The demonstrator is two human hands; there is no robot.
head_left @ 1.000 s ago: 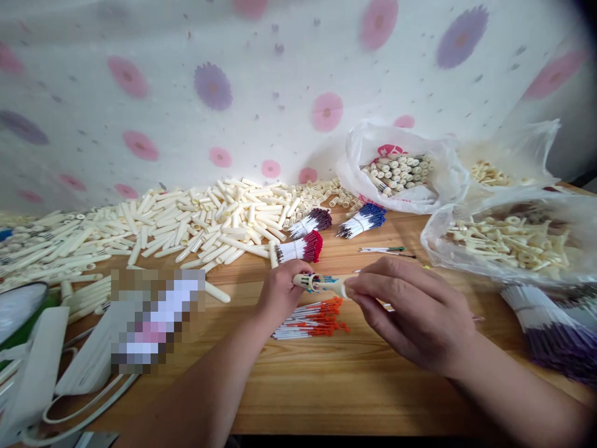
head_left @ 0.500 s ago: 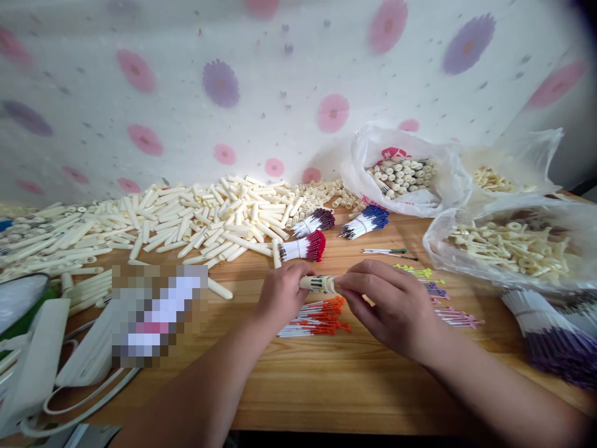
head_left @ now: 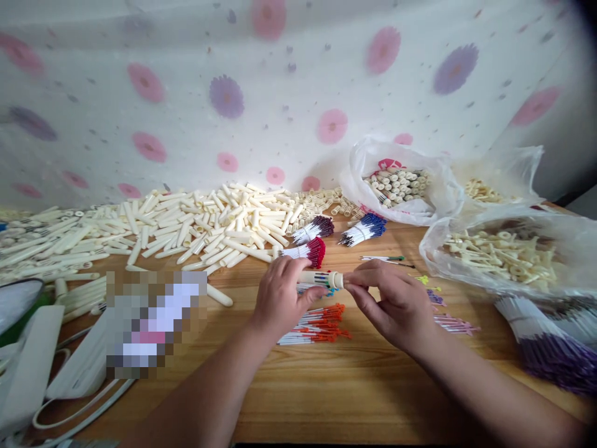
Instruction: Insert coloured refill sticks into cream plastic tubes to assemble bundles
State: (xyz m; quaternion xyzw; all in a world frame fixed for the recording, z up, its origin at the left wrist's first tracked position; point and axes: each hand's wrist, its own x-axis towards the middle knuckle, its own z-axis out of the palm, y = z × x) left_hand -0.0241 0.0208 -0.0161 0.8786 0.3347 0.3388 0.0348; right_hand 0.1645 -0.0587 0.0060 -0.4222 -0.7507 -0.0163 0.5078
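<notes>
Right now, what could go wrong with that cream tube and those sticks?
The cream tube might slip from the left grip and scatter the orange-tipped sticks spread nearby. The right grip is by the tube's end, so a hard push could tilt it. The heaped barrels look loose; a bump might roll some.

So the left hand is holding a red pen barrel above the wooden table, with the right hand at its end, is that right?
Not quite: in the head view the pen barrel is cream, not red. The left hand does hold it above the wooden table, the right hand at its end.
</notes>
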